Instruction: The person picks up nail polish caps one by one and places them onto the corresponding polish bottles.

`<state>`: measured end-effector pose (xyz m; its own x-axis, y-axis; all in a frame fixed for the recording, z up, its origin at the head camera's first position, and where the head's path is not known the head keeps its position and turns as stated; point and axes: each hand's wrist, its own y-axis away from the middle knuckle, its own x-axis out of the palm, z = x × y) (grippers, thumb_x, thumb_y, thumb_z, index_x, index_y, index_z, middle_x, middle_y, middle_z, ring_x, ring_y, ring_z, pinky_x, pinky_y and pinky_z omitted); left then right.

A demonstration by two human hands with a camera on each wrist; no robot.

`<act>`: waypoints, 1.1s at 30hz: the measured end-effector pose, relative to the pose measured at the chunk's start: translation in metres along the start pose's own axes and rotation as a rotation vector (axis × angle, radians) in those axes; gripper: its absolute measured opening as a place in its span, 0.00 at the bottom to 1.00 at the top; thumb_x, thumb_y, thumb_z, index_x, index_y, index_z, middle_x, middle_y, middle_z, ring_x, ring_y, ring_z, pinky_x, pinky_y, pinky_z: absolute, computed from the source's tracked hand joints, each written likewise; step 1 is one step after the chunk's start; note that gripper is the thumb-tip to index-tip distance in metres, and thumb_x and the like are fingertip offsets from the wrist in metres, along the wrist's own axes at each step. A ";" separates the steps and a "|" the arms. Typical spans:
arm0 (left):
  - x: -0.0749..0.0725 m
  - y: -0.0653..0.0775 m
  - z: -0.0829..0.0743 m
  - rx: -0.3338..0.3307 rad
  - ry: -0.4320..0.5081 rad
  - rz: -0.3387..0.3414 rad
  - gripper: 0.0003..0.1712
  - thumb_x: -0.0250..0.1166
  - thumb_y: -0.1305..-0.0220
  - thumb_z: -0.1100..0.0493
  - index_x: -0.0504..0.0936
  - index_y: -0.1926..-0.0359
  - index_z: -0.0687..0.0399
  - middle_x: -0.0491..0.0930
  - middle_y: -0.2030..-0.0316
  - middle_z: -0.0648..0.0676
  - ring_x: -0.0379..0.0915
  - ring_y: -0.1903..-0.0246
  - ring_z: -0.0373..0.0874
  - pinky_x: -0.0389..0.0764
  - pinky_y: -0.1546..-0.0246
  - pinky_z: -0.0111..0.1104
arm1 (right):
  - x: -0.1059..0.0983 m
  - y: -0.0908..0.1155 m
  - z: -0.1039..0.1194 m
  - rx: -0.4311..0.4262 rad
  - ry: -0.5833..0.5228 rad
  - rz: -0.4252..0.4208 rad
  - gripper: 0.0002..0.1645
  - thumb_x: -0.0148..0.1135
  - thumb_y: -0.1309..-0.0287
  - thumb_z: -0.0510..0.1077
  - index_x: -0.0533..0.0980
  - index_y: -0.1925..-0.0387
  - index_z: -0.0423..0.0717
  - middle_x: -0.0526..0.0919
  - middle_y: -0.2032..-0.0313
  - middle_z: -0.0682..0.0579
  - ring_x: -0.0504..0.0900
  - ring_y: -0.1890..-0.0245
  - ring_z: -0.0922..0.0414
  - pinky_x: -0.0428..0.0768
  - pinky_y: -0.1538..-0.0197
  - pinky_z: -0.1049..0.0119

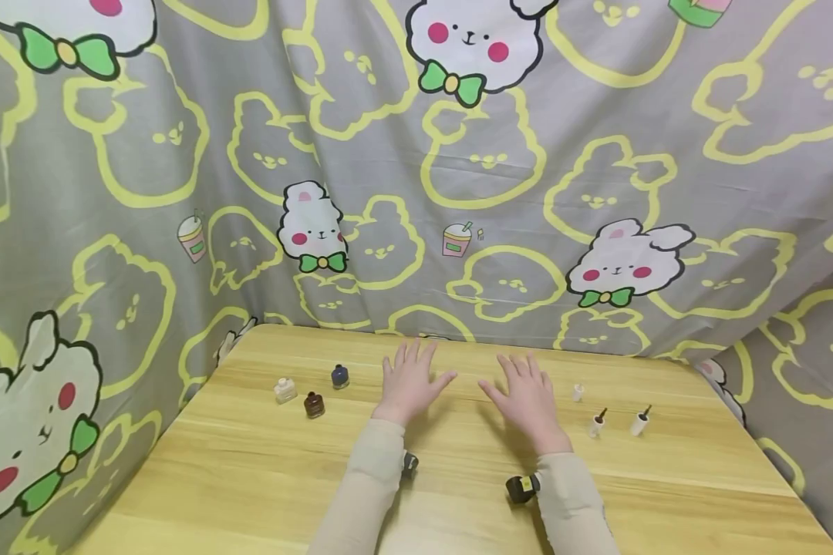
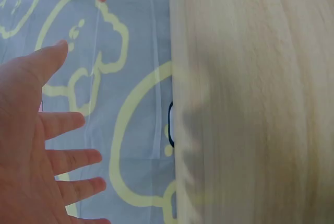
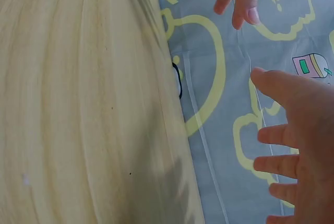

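Observation:
My left hand point(image 1: 408, 385) hovers over the far middle of the table with fingers spread, holding nothing; its open palm point(image 2: 21, 145) shows in the left wrist view. To its right is my right hand point(image 1: 527, 401), also spread and holding nothing, its fingers point(image 3: 276, 166) extended in the right wrist view. Uncapped nail polish bottles stand left of the hands: a cream one point(image 1: 285, 391), a dark brown one point(image 1: 314, 405) and a navy one point(image 1: 340, 377). White brush caps stand on the right: one with a pale tip point(image 1: 578, 393), one with a brown brush point(image 1: 598, 424), one with a dark brush point(image 1: 640, 422).
The wooden table point(image 1: 250, 478) ends at a grey curtain point(image 1: 389, 169) with bunny prints, which hangs behind it and along both sides. A black camera point(image 1: 522, 488) sits on the right wrist, another point(image 1: 409, 464) on the left.

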<state>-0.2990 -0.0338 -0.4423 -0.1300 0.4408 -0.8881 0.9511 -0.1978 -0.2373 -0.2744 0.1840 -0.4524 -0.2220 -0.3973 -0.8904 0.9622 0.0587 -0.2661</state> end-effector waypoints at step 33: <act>-0.040 0.031 -0.013 0.307 -0.128 -0.393 0.13 0.65 0.37 0.47 0.86 0.61 0.50 0.87 0.72 0.47 0.81 0.76 0.38 0.77 0.75 0.32 | -0.042 0.019 0.000 -0.366 0.085 -0.451 0.15 0.71 0.48 0.49 0.82 0.64 0.42 0.86 0.71 0.48 0.83 0.70 0.50 0.80 0.67 0.54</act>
<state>-0.2607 -0.0459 -0.4092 -0.5131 0.4264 -0.7449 0.6994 -0.2953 -0.6509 -0.2465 0.2014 -0.4204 -0.6229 -0.3825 -0.6824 0.6563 0.2193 -0.7220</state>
